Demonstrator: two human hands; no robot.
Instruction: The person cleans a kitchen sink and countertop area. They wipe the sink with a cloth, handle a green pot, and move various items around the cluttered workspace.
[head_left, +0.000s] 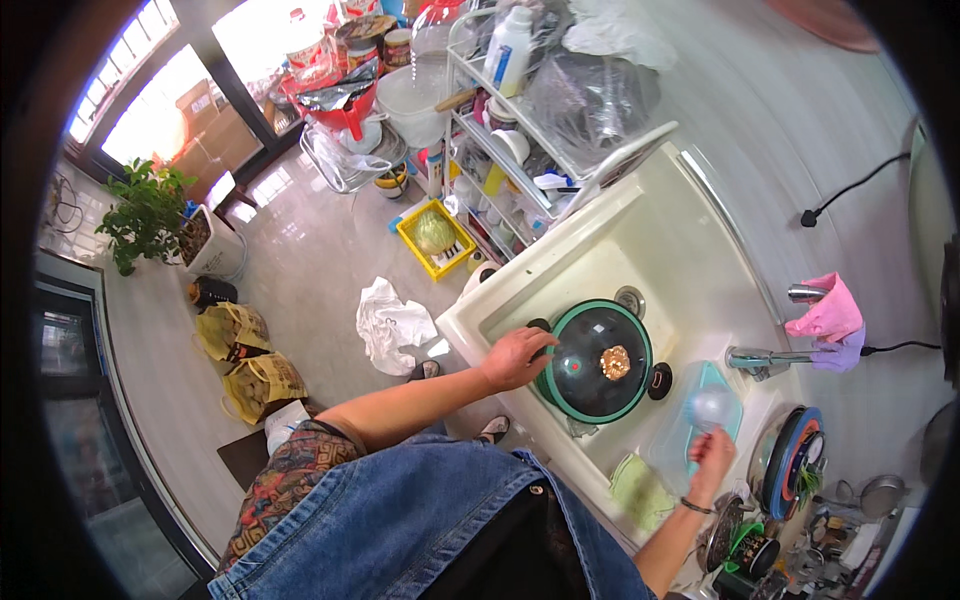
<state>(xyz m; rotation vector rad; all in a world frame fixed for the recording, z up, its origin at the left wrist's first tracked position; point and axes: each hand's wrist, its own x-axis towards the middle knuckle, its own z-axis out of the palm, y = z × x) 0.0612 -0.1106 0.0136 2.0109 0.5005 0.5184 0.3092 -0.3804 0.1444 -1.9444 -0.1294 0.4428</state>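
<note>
A dark pot (577, 390) with a green rim and two black side handles stands in the cream sink (660, 217). On its dark surface are a gold-brown crinkled lump (615, 363), its kind unclear, and a small red spot. My left hand (519, 358) is at the pot's left rim beside one handle, thumb and fingers apart; whether it touches the rim is unclear. My right hand (711, 454), slightly blurred, holds a translucent domed object (709, 407) with blue at one side, over a clear plastic container with a teal edge (737, 397) on the sink's right ledge.
A green cloth (640, 491) hangs at the sink's front edge. Pink (829, 309) and purple cloths drape near the faucet (761, 360). Stacked plates and lids (787, 469) stand right. A white rack (525, 127) adjoins the sink; a yellow basket (424, 262) is on the floor.
</note>
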